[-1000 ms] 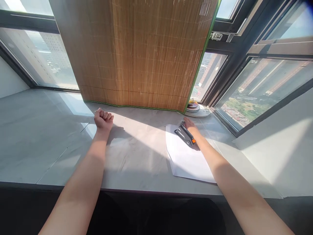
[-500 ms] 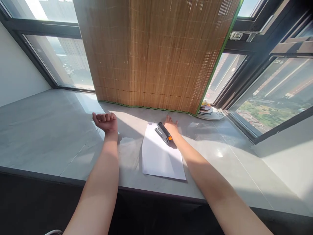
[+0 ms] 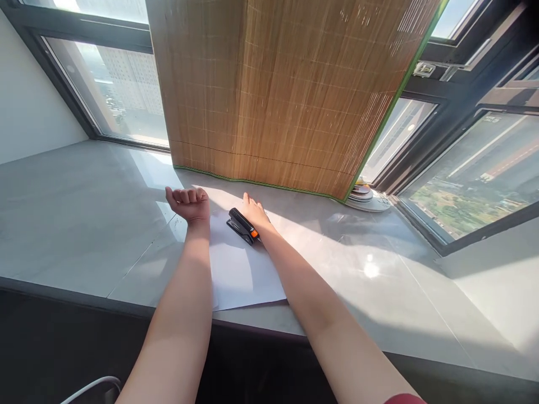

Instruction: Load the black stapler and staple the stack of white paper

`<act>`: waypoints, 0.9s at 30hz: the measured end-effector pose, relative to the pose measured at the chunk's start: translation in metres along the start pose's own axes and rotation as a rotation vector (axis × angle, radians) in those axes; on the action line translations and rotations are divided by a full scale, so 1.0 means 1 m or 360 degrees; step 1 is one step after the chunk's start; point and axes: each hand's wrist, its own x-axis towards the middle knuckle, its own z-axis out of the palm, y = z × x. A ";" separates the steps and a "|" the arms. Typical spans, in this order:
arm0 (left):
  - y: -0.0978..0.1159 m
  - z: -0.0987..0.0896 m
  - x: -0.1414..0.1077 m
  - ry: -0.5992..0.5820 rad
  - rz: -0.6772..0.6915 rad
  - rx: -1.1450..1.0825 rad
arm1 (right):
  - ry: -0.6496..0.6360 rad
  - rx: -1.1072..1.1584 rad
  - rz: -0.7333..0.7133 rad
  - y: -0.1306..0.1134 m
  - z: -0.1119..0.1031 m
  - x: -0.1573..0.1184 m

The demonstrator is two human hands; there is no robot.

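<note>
My left hand (image 3: 188, 204) is closed in a fist with the curled fingers facing up, just left of the paper's top corner. Nothing shows in it. My right hand (image 3: 254, 212) lies with fingers stretched forward at the paper's far right edge. Against its left side is a black stapler (image 3: 244, 226) with an orange patch, resting at a slant on the white paper (image 3: 238, 278). The wrist touches or nearly touches the stapler's near end. My left forearm hides part of the paper's left edge, and my right forearm covers its right edge.
A grey stone sill (image 3: 105, 224) bears everything. Behind it hangs a bamboo blind (image 3: 269, 101) with green edging. Stacked plates (image 3: 366, 199) stand at the back right, by the dark window frame (image 3: 425, 238). A white cable (image 3: 90, 386) shows at the lower left.
My right hand, the stapler and the paper have shifted left together, and the paper has turned slightly. My left hand stays in its fist. The view has tilted a little.
</note>
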 end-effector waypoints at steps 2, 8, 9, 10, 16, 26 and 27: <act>0.001 0.002 -0.001 0.0094 -0.0057 0.0011 | -0.0025 0.0006 -0.0053 -0.003 0.000 0.001; 0.002 0.004 -0.003 0.0119 -0.0072 0.0131 | 0.0004 -0.0010 -0.0039 -0.007 -0.007 -0.004; 0.002 0.004 -0.003 0.0099 -0.0065 0.0158 | 0.0006 -0.0007 -0.0039 -0.008 -0.008 -0.005; 0.001 0.003 -0.003 0.0085 -0.0063 0.0186 | 0.0004 0.0000 -0.0044 -0.008 -0.009 -0.005; -0.002 -0.002 -0.002 0.0000 -0.0073 0.0253 | 0.0089 0.0195 0.0000 0.002 -0.011 -0.008; -0.004 -0.007 -0.002 -0.0132 -0.0156 0.0168 | 0.0255 0.0140 0.0291 0.013 -0.011 -0.023; -0.005 -0.007 -0.002 -0.0129 -0.0175 0.0119 | 0.0265 0.0172 0.0333 0.012 -0.013 -0.025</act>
